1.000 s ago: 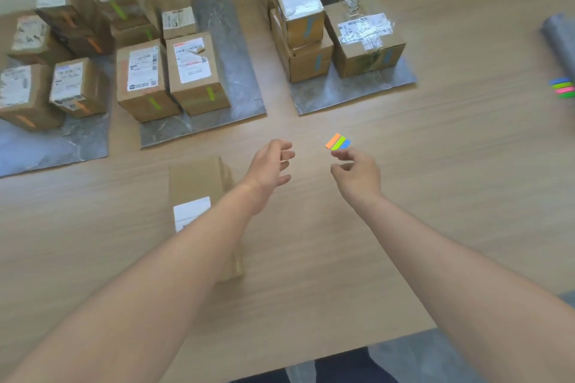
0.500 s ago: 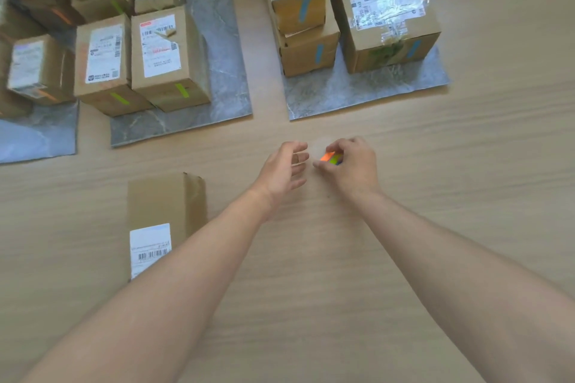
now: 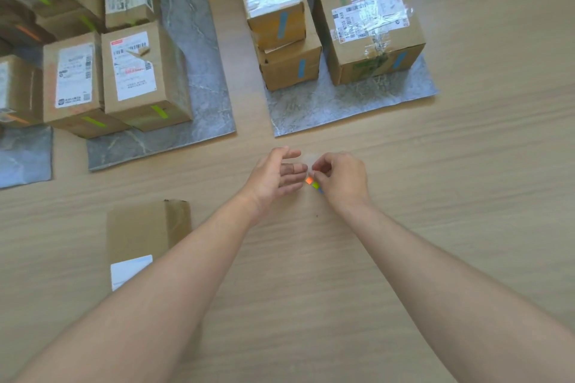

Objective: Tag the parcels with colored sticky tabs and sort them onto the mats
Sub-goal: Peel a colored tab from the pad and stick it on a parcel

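Observation:
My right hand (image 3: 340,179) holds a small pad of sticky tabs (image 3: 314,184) with orange, green and blue strips showing below its curled fingers. Just to its left, my left hand (image 3: 273,176) hovers with relaxed fingers close to the pad, holding nothing. A brown parcel with no tab (image 3: 144,235), white label up, lies on the wooden table under my left forearm. Parcels with blue tabs (image 3: 370,28) stand on the right grey mat (image 3: 336,106). Parcels with green tabs (image 3: 141,78) stand on the middle mat (image 3: 193,121).
A third grey mat (image 3: 25,155) at the far left carries parcels with orange tabs (image 3: 18,90). Bare wooden table (image 3: 466,180) stretches to the right and toward me.
The view has dropped closer to the table. My right hand turned the tab pad downward and drew in; my left hand moved up beside it.

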### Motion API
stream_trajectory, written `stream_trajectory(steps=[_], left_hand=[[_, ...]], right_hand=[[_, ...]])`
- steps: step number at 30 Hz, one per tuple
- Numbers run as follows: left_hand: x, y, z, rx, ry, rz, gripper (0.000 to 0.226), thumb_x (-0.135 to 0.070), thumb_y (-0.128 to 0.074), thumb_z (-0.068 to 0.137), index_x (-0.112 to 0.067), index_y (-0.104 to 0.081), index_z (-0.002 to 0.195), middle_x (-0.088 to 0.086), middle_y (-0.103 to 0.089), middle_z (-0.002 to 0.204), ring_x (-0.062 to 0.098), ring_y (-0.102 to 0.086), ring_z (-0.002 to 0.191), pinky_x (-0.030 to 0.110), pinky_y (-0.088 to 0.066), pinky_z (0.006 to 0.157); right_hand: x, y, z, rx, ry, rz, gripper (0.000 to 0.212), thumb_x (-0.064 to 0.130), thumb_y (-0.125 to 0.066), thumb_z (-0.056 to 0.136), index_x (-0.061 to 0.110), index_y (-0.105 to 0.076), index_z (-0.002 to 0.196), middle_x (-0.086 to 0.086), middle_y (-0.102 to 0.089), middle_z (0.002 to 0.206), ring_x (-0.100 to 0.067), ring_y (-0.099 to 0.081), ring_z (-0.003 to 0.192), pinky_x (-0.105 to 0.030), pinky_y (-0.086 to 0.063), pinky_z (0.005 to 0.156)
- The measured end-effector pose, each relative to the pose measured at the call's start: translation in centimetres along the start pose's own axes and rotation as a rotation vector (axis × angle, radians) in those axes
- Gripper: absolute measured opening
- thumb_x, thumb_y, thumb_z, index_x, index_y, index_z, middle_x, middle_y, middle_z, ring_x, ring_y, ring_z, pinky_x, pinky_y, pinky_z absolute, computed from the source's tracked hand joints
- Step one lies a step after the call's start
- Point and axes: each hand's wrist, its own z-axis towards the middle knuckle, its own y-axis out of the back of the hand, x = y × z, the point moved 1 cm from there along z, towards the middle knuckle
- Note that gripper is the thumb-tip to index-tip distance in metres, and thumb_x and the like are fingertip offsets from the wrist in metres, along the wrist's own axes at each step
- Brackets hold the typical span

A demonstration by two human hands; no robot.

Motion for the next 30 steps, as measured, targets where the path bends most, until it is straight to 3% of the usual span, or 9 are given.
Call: stream_trajectory(steps=[4,8,11,14,16,20,25,30], left_hand=[[0.6,-0.4,-0.4,0.018,0.031,-0.027,0.045,-0.037,-0.037,0.105,-0.007,-0.057,0.132,0.026,-0.067,0.121,0.034,-0.066,0.115,0.044,-0.05,0.105],[1.1,-0.5,-0.7,0.041,0.06,-0.073,0.046,-0.037,-0.038,0.104,-0.005,-0.058,0.13,0.024,-0.067,0.123,0.032,-0.066,0.116,0.039,-0.054,0.099],[1.3,-1.0,-0.9,0.044,0.092,-0.076,0.047,-0.037,-0.041,0.103,-0.001,-0.056,0.131,0.021,-0.065,0.125,0.032,-0.061,0.122,0.035,-0.057,0.089],[1.5,-1.4,-1.4,0.042,0.111,-0.086,0.044,-0.039,-0.043,0.103,-0.006,-0.054,0.13,0.016,-0.064,0.121,0.029,-0.056,0.128,0.035,-0.057,0.086],[1.5,-1.4,-2.1,0.05,0.096,-0.098,0.04,-0.039,-0.045,0.103,-0.009,-0.055,0.128,0.015,-0.063,0.124,0.027,-0.055,0.127,0.037,-0.056,0.089],[1.3,-0.4,-4.4,-0.058,-0.097,0.046,0.023,-0.015,-0.056,0.098,0.003,-0.065,0.111,0.023,-0.072,0.111,0.03,-0.072,0.101,0.036,-0.059,0.087],[2.1,2.9,-9.5,-0.032,-0.198,0.017,0.02,-0.014,-0.067,0.094,0.004,-0.072,0.098,0.02,-0.073,0.091,0.027,-0.073,0.081,0.032,-0.061,0.076],[4.4,7.5,-13.9,-0.037,-0.268,-0.096,0.018,-0.015,-0.068,0.094,0.002,-0.073,0.096,0.016,-0.071,0.087,0.024,-0.069,0.079,0.03,-0.061,0.078]], right_hand=[[0.1,0.4,-0.7,0.023,0.178,-0.18,0.012,0.02,-0.066,0.091,0.014,-0.074,0.097,-0.011,-0.067,0.094,-0.033,-0.064,0.089,-0.036,-0.045,0.07],[-0.1,0.5,-0.5,0.019,0.171,-0.159,0.022,0.012,-0.061,0.092,0.015,-0.075,0.109,-0.011,-0.073,0.103,-0.034,-0.066,0.099,-0.039,-0.05,0.078],[-0.5,1.2,-0.4,-0.067,0.017,0.032,0.024,0.006,-0.06,0.089,0.018,-0.074,0.105,-0.005,-0.075,0.093,-0.028,-0.068,0.092,-0.036,-0.052,0.082],[-1.3,3.2,-0.9,-0.353,-0.306,0.29,0.017,0.007,-0.059,0.091,0.02,-0.065,0.1,0.001,-0.071,0.086,-0.025,-0.068,0.091,-0.031,-0.047,0.085],[-1.0,4.3,-1.8,-0.473,-0.346,0.463,0.016,0.008,-0.06,0.091,0.022,-0.058,0.099,0.008,-0.066,0.079,-0.022,-0.069,0.083,-0.03,-0.051,0.082],[1.9,5.1,-5.3,-0.368,-0.008,0.607,0.022,0.005,-0.073,0.085,0.016,-0.063,0.101,0.008,-0.069,0.076,-0.006,-0.067,0.07,-0.014,-0.051,0.069],[5.3,3.9,-10.0,-0.251,0.297,0.556,0.028,0.008,-0.08,0.08,0.013,-0.068,0.104,0.004,-0.075,0.076,-0.004,-0.071,0.071,-0.018,-0.056,0.073],[8.3,1.3,-14.9,-0.155,0.478,0.512,0.028,0.006,-0.082,0.082,0.01,-0.07,0.108,0.002,-0.077,0.082,-0.006,-0.074,0.076,-0.025,-0.06,0.078]])
